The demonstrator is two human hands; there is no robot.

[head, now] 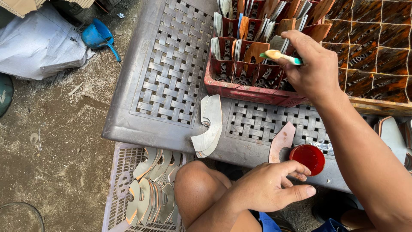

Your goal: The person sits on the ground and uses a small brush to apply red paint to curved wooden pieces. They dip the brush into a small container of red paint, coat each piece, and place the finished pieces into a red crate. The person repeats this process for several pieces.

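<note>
My right hand [313,68] holds a small brush [279,56] with a pale tip and green handle above a red crate [240,88] full of upright curved pieces. My left hand [270,184] rests at the table's front edge with fingers curled, its fingertips touching a curved reddish piece [281,144] that lies flat. A small round container of red paint [308,158] sits just right of that piece. A stack of pale curved pieces [209,126] lies on the grey woven-pattern table [171,73].
A pale crate [124,180] with several curved pieces stands on the ground beside my knee [195,189]. A wooden grid rack [373,47] fills the far right. A blue scoop [99,36] and a white sack [38,43] lie on the dirt floor at left.
</note>
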